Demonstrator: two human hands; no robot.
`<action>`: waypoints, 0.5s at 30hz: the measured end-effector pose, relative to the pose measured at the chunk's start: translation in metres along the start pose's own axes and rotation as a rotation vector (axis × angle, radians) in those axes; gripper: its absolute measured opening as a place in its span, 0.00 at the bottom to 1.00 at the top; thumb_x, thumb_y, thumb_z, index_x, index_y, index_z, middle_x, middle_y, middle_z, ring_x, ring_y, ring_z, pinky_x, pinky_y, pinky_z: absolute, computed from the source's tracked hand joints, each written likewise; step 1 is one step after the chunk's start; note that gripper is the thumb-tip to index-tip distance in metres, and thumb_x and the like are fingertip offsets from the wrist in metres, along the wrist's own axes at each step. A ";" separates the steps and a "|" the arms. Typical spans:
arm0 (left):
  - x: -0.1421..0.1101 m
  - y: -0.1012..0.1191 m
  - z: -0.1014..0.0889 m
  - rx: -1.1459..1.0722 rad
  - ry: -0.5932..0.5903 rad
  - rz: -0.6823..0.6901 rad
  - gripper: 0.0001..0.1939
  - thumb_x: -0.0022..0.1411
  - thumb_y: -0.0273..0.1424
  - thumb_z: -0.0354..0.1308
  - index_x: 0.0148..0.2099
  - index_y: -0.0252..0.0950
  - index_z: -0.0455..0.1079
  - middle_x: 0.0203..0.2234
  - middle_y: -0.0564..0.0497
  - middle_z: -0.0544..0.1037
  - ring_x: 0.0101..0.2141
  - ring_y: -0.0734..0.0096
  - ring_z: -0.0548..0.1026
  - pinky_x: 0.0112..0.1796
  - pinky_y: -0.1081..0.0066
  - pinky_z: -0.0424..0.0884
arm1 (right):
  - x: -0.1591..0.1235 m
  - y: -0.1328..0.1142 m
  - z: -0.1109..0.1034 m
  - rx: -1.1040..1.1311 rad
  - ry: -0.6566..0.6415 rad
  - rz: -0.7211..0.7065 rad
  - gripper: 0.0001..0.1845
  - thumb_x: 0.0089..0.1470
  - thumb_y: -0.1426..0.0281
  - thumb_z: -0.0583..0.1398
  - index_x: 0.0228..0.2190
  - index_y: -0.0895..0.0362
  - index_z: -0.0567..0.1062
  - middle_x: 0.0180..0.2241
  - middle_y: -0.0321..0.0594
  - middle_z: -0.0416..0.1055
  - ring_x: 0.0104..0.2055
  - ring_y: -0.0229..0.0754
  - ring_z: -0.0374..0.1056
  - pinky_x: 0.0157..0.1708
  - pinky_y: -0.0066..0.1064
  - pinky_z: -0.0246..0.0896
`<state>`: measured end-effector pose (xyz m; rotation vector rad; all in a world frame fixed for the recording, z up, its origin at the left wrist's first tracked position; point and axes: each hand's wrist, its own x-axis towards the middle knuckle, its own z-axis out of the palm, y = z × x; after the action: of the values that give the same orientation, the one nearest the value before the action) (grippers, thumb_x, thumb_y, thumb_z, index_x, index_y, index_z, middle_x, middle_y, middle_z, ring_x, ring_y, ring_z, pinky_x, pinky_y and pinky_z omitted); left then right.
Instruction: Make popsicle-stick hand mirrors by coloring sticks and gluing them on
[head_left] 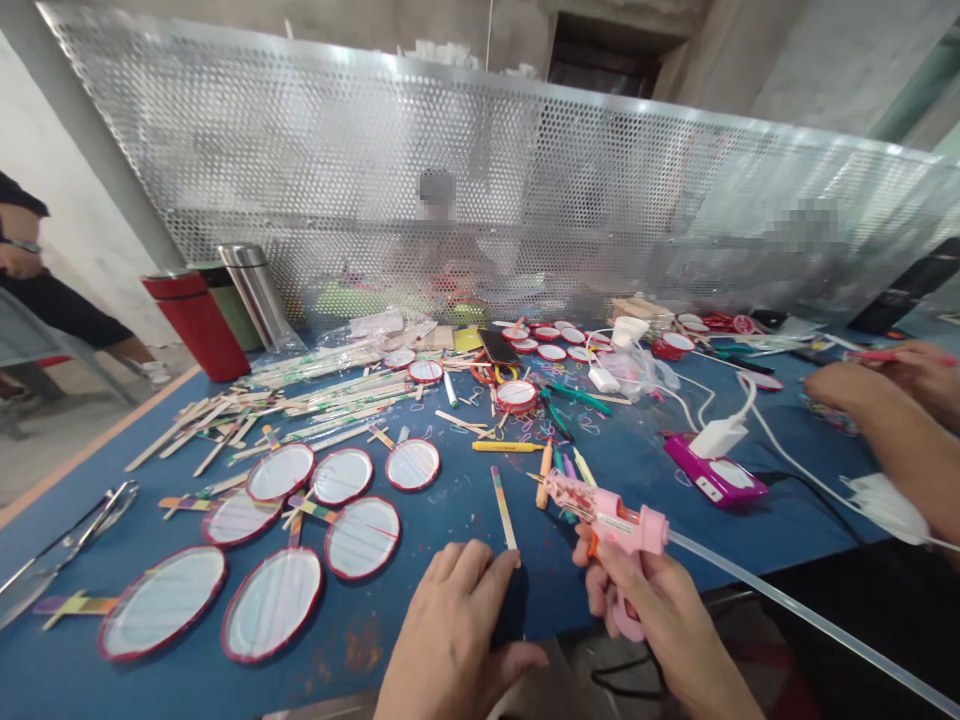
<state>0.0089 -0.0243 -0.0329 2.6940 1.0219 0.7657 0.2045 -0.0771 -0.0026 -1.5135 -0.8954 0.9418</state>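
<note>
My right hand [660, 610] is closed round the grip of a pink hot glue gun [607, 515]. Its nozzle points left over the blue table [465, 500], and a clear glue stick [787, 605] trails out behind it. My left hand [454, 625] pinches the near end of a coloured craft stick [504, 510] that lies on the table. Several red-rimmed clear discs [274, 600] glued to sticks lie to the left of my hands.
Loose craft sticks [322, 395], small red-rimmed lids [551, 350], crayons and rubber bands cover the far table. Scissors [60, 545] lie far left. Red, green and steel flasks [199, 320] stand back left. A pink power bank [716, 475] with white cables sits right, near another person's arm [892, 420]. A perforated metal screen [480, 180] stands behind.
</note>
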 end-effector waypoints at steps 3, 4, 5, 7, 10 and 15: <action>0.001 0.002 0.001 0.036 0.017 -0.054 0.27 0.52 0.43 0.69 0.51 0.37 0.70 0.35 0.48 0.76 0.35 0.57 0.74 0.37 0.57 0.73 | 0.000 -0.001 -0.001 0.002 -0.002 -0.004 0.30 0.52 0.45 0.60 0.37 0.62 0.74 0.19 0.34 0.67 0.16 0.31 0.58 0.16 0.23 0.52; 0.001 0.002 0.001 0.035 0.016 -0.066 0.22 0.54 0.42 0.68 0.48 0.38 0.71 0.33 0.49 0.76 0.34 0.58 0.73 0.36 0.57 0.72 | 0.000 0.000 -0.001 0.002 -0.001 -0.007 0.30 0.52 0.46 0.60 0.38 0.62 0.74 0.19 0.35 0.68 0.16 0.31 0.57 0.16 0.23 0.52; 0.002 0.002 0.000 0.023 -0.005 -0.048 0.22 0.55 0.43 0.67 0.49 0.39 0.71 0.33 0.50 0.76 0.34 0.58 0.73 0.35 0.58 0.71 | 0.001 0.000 -0.001 -0.001 -0.004 -0.007 0.30 0.52 0.46 0.60 0.38 0.62 0.74 0.19 0.35 0.68 0.16 0.31 0.57 0.16 0.23 0.52; 0.003 0.002 -0.002 0.003 -0.010 -0.050 0.27 0.53 0.49 0.65 0.50 0.39 0.71 0.33 0.49 0.76 0.34 0.57 0.73 0.36 0.57 0.70 | 0.001 0.000 -0.002 -0.011 -0.020 -0.006 0.29 0.53 0.46 0.59 0.37 0.62 0.74 0.17 0.34 0.67 0.15 0.31 0.57 0.16 0.24 0.51; 0.005 0.001 -0.005 -0.047 -0.037 -0.020 0.36 0.49 0.57 0.64 0.53 0.40 0.70 0.37 0.48 0.76 0.36 0.56 0.73 0.38 0.56 0.69 | 0.001 0.001 -0.003 -0.033 -0.040 -0.008 0.29 0.54 0.46 0.59 0.36 0.62 0.74 0.16 0.34 0.66 0.15 0.31 0.58 0.17 0.23 0.51; 0.004 -0.001 -0.008 -0.059 -0.113 -0.015 0.38 0.46 0.53 0.68 0.56 0.40 0.68 0.48 0.45 0.74 0.42 0.53 0.72 0.42 0.55 0.69 | 0.001 0.001 -0.003 -0.044 -0.037 -0.014 0.30 0.54 0.46 0.58 0.38 0.62 0.73 0.17 0.34 0.66 0.16 0.32 0.59 0.17 0.24 0.52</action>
<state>0.0071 -0.0211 -0.0244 2.6433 0.9762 0.6222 0.2081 -0.0777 -0.0038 -1.5297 -0.9573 0.9483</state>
